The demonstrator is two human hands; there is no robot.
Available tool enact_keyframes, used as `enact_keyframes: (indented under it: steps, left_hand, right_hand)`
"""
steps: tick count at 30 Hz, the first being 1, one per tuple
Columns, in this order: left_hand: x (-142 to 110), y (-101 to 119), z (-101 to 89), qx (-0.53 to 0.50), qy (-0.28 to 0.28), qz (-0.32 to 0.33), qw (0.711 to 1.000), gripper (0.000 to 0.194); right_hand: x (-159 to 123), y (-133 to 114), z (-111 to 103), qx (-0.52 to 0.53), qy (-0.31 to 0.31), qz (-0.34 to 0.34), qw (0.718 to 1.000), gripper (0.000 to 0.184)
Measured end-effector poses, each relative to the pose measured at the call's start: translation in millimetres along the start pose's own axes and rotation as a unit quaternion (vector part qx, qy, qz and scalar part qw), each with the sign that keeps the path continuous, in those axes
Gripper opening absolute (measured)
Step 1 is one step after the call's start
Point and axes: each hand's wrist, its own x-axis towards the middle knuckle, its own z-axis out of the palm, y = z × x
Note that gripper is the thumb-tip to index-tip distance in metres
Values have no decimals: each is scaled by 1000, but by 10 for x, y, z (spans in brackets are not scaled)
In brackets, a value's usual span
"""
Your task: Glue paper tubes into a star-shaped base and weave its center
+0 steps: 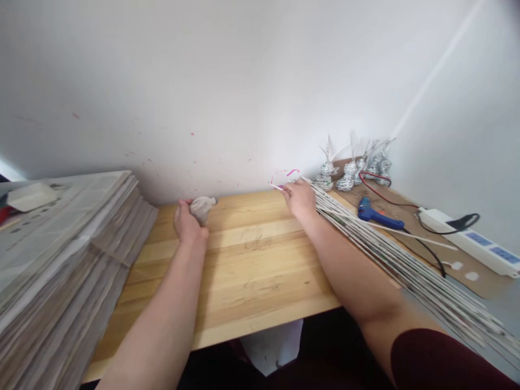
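My left hand (189, 221) is closed around a small beige-grey lump (200, 208) with a narrow, darker tip pointing right; its kind is not clear. It is held over the back left of the wooden table (255, 260). Toward the back right, my right hand (300, 196) has its fingers closed on a thin white paper stick (277, 187), whose end sticks out to the left. Under and beside that hand lies a long bundle of rolled paper sticks (390, 254), running down toward the lower right.
A tall stack of newspapers (77, 238) stands at the left, with a white dish (32, 196) on top. At right are a blue glue gun (379, 215), a white power strip (471, 238) and cardboard (430, 238). Several woven paper figures (349, 176) stand against the wall.
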Motion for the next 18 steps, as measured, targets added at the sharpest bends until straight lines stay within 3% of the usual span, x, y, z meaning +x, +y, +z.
enact_keyframes:
  steps: [3,7,10,15,18]
  left_hand:
    - [-113,-14,33,-12,-20,-60,998,27]
    - [-297,-13,121,-16,-80,-122,989,28]
    - [-349,-8,145,-17,-110,-145,983,30]
    - [-336,-28,108,1,-122,-166,978,33]
    - [-347,-41,102,8,-144,-164,976,37]
  right_hand:
    - [29,67,60,-7,8,40,999,33]
    - [15,39,117,2,-18,33,999,38]
    - [-10,38,88,-15,-45,48,998,32]
    - [-14,158,-27,-8,-78,141,987,29]
    - [-2,159,-39,33,-77,140,987,22]
